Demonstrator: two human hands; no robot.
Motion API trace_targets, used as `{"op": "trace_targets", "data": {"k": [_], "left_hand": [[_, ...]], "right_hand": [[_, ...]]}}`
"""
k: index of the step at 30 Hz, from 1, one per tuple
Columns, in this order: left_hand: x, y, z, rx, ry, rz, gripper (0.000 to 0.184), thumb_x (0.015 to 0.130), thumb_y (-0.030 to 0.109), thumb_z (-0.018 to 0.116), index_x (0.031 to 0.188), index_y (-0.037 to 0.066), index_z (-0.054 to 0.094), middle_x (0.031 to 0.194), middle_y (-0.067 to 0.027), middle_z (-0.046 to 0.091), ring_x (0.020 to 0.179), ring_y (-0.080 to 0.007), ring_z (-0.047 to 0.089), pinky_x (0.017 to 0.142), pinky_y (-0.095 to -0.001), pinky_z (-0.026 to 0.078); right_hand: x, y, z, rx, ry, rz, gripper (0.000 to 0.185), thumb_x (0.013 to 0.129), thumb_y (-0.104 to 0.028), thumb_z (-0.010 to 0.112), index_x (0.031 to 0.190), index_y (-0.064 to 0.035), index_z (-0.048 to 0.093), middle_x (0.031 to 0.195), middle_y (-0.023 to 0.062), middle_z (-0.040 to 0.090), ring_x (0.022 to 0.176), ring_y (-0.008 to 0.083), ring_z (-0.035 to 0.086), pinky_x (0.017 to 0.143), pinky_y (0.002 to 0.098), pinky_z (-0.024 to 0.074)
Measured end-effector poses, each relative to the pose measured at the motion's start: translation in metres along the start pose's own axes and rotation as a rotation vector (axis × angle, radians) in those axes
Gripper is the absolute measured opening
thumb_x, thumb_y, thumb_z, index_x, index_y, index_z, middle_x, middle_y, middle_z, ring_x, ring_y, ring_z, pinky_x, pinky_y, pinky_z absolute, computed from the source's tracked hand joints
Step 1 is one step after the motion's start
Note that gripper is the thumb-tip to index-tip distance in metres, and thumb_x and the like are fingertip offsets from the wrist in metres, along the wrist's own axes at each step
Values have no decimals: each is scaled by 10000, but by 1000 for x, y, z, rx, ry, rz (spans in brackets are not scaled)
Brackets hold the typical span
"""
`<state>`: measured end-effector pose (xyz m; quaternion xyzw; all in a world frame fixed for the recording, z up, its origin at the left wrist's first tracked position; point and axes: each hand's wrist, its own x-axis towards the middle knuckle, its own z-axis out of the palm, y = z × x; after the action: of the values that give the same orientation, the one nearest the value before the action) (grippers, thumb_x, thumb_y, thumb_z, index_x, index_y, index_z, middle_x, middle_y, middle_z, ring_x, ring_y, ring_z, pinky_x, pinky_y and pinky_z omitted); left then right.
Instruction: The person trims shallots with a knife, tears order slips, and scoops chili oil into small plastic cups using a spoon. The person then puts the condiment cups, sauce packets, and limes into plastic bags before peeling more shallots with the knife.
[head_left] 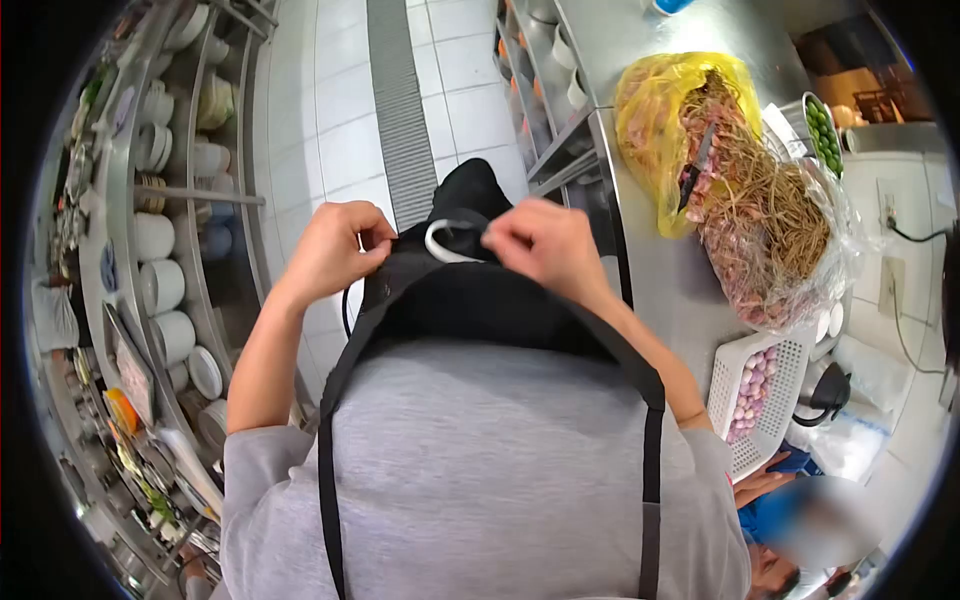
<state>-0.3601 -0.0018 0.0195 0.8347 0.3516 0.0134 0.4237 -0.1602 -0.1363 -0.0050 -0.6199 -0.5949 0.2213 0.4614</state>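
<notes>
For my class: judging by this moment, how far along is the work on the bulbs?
Seemingly partway. Done: the basket holds pink bulbs that look trimmed. In hand: no bulb shows; the left hand pinches the apron, and the right hand is at a white loop, its grip unclear. Left, probably: the bagged heap with dry stalks, where the knife lies.

Bench (660, 275): bare strip along its floor-side edge, passable; yellow bag (645, 130) and white basket (790, 400) block the wall side.
</notes>
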Motion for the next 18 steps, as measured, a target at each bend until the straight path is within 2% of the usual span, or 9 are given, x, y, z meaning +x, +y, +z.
{"op": "trace_targets", "data": {"k": [1, 3, 7, 8, 9, 11, 14, 17, 18], "left_hand": [[-7, -9, 3, -21, 6, -18, 57, 642, 3, 600, 699, 5, 601, 599, -68, 574, 535, -148, 544, 519, -262, 433], [-10, -25, 5, -69, -28, 77, 47, 657, -15, 594, 699, 5, 599, 609, -37, 561, 531, -93, 507, 474, -226, 387], [-23, -35, 4, -169, -26, 42, 50, 646, -7, 597, 695, 1, 596, 612, -38, 566, 558, -96, 520, 495, -230, 394], [-22, -36, 7, -141, 2, 78, 50, 643, 1, 600, 693, 2, 596, 604, -44, 564, 558, -102, 525, 500, -232, 395], [-24, -35, 6, -147, 16, 66, 50, 643, 1, 600, 693, 2, 596, 604, -44, 564, 558, -102, 525, 500, -232, 395], [-30, -31, 3, -181, 40, 63, 44, 647, -2, 597, 691, 1, 594, 596, -47, 560, 549, -107, 529, 499, -231, 394], [-31, -27, 2, -186, 68, 51, 56, 637, 2, 596, 691, -12, 591, 597, -65, 544, 522, -122, 523, 493, -239, 410], [-28, -28, 9, -237, 83, 99, 49, 641, 4, 595, 688, -10, 590, 590, -64, 538, 515, -121, 518, 491, -240, 413], [-25, -28, 8, -234, 93, 101, 49, 641, 4, 595, 688, -10, 590, 590, -64, 538, 515, -121, 518, 491, -240, 413]], "right_hand": [[3, 3, 4, -13, -29, 147, 49, 666, -74, 647, 661, -50, 605, 621, 69, 549, 572, 230, 562, 499, 313, 444], [0, -5, 9, 34, -135, -40, 62, 683, -69, 638, 654, -43, 590, 615, 70, 539, 560, 224, 553, 490, 308, 438], [6, -5, 10, -26, -108, 93, 59, 672, -53, 628, 653, -46, 572, 608, 64, 521, 539, 214, 532, 487, 303, 434], [3, -12, 6, 22, -247, -8, 33, 677, -64, 620, 688, -51, 592, 632, 52, 532, 569, 207, 544, 510, 285, 442], [2, -12, 9, 161, -223, -113, 48, 693, -76, 600, 730, -45, 597, 669, 41, 539, 608, 194, 553, 540, 271, 443], [2, -12, 7, 21, -228, 68, 63, 687, -79, 611, 739, -44, 608, 673, 39, 536, 599, 176, 552, 524, 256, 433], [-3, -10, 7, 131, -234, -31, 45, 689, -59, 644, 719, -39, 617, 632, 48, 539, 540, 155, 540, 475, 243, 413], [0, -5, 2, -17, -132, 86, 35, 694, -35, 658, 709, -33, 626, 602, 55, 538, 499, 139, 524, 445, 229, 392], [2, -18, -4, 52, -208, 70, 36, 695, -21, 655, 717, -28, 628, 613, 58, 552, 496, 128, 518, 446, 227, 388]]}}
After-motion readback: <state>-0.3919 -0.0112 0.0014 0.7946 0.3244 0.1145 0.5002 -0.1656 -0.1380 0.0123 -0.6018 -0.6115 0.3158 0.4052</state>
